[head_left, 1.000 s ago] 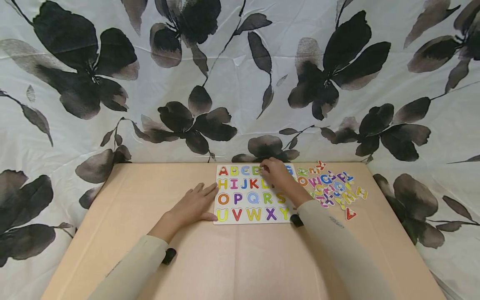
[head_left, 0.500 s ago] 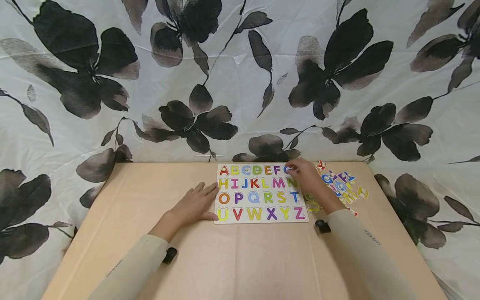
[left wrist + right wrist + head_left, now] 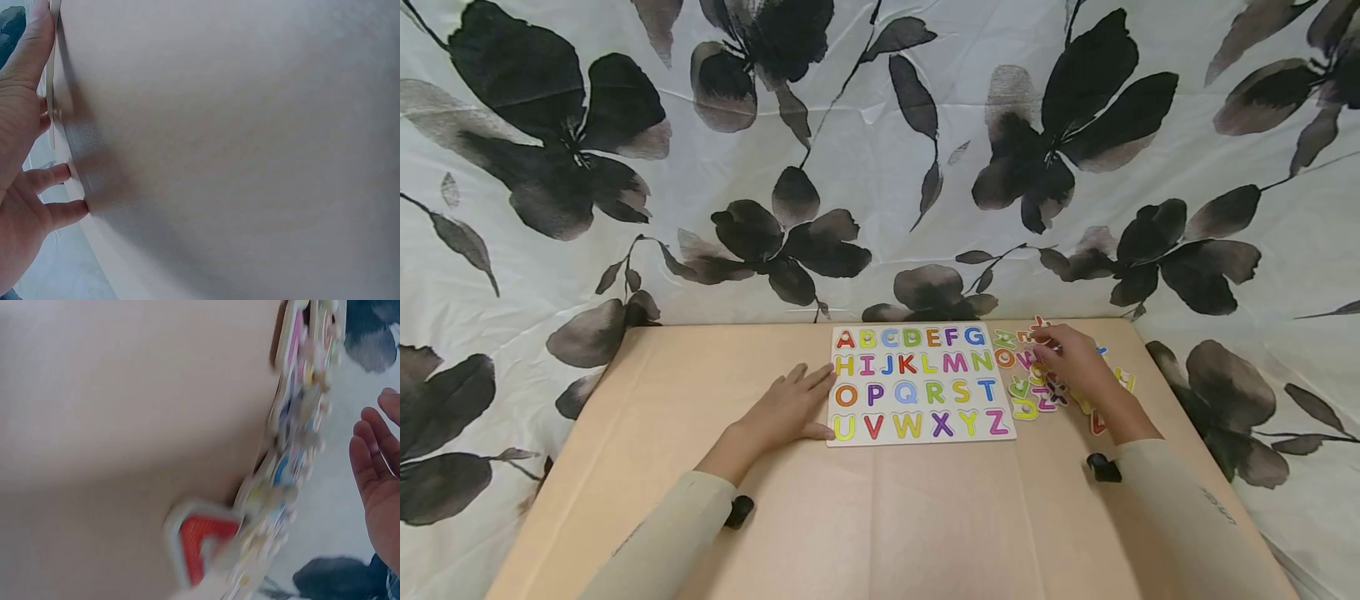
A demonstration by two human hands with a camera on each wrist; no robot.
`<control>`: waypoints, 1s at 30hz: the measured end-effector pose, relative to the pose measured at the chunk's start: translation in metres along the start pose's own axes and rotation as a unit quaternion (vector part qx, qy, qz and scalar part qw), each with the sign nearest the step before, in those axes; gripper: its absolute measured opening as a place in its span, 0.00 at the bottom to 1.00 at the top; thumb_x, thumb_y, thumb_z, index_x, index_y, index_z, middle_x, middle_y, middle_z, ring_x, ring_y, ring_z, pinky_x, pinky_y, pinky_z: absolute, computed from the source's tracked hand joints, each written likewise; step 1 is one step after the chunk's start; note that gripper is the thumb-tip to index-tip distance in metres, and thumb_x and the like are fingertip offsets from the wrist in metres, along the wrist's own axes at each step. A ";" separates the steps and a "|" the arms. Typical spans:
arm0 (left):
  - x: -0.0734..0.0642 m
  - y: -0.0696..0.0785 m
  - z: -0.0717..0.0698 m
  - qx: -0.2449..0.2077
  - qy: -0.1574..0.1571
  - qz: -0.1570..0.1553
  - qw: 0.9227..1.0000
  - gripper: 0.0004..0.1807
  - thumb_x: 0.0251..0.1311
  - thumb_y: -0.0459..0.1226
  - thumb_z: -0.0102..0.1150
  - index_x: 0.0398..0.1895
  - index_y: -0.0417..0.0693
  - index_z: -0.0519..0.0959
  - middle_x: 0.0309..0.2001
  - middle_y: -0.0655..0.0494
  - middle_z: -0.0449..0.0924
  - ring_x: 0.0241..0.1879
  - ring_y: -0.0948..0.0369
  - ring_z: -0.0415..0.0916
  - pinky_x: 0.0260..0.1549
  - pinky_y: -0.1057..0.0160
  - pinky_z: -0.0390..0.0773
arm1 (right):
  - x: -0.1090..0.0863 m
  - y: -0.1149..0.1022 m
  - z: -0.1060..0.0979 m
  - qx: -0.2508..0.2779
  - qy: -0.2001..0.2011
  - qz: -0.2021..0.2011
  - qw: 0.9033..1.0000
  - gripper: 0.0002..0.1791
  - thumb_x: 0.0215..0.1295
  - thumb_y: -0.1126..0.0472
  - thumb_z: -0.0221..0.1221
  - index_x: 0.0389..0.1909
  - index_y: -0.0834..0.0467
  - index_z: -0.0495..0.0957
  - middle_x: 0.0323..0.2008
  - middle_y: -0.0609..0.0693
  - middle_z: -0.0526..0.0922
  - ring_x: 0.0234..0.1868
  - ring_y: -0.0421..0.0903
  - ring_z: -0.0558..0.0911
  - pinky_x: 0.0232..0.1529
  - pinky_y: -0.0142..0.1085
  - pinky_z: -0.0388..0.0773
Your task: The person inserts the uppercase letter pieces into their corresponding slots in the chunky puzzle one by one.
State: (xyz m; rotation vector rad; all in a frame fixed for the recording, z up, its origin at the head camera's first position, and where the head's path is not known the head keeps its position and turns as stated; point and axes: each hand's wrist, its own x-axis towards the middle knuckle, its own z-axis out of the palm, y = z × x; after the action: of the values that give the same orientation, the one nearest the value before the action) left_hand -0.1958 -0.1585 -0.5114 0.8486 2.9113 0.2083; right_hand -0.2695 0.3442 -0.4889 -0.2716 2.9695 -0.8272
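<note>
Two grips loose | left hand point(image 3: 792, 406) touching board point(image 3: 921, 407) | right hand point(image 3: 1075, 360) over pieces point(image 3: 1037, 392), board's right | red piece point(image 3: 195, 536) fuller in right wrist view

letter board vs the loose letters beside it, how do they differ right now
The board is one flat rectangle; the loose letters are many separate pieces.
The board's letters run in neat rows from A to Z; the loose letters lie jumbled at different angles.
The left hand touches the board's edge, while the right hand is at the loose letters.
Both show colourful capitals.
</note>
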 end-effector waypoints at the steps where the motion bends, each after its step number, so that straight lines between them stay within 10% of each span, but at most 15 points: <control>1: 0.000 0.000 0.001 0.001 0.000 -0.001 1.000 0.57 0.55 0.68 0.65 0.80 0.43 0.61 0.81 0.47 0.58 0.74 0.31 0.60 0.63 0.28 0.70 | -0.002 0.005 -0.002 -0.004 0.004 -0.004 1.000 0.21 0.79 0.58 0.56 0.66 0.62 0.75 0.60 0.63 0.78 0.55 0.61 0.79 0.57 0.59 0.79; 12: 0.001 -0.003 0.003 0.000 0.002 -0.004 1.000 0.57 0.55 0.69 0.64 0.80 0.44 0.61 0.81 0.48 0.57 0.74 0.32 0.59 0.63 0.28 0.70 | 0.000 0.031 -0.005 -0.018 0.017 0.017 1.000 0.20 0.77 0.60 0.58 0.64 0.64 0.76 0.51 0.63 0.81 0.49 0.58 0.80 0.54 0.56 0.81; 30: 0.004 0.000 -0.001 -0.008 0.004 -0.008 1.000 0.56 0.55 0.68 0.65 0.80 0.44 0.62 0.81 0.48 0.58 0.74 0.31 0.60 0.64 0.28 0.70 | 0.058 0.016 0.017 -0.055 -0.006 0.052 0.997 0.17 0.77 0.54 0.58 0.51 0.64 0.79 0.43 0.61 0.80 0.42 0.56 0.77 0.46 0.49 0.78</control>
State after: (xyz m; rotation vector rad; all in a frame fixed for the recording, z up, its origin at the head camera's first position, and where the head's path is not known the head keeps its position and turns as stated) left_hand -0.1992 -0.1570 -0.5104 0.8221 2.9184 0.2349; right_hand -0.3276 0.3386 -0.5115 -0.1236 2.9925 -0.6513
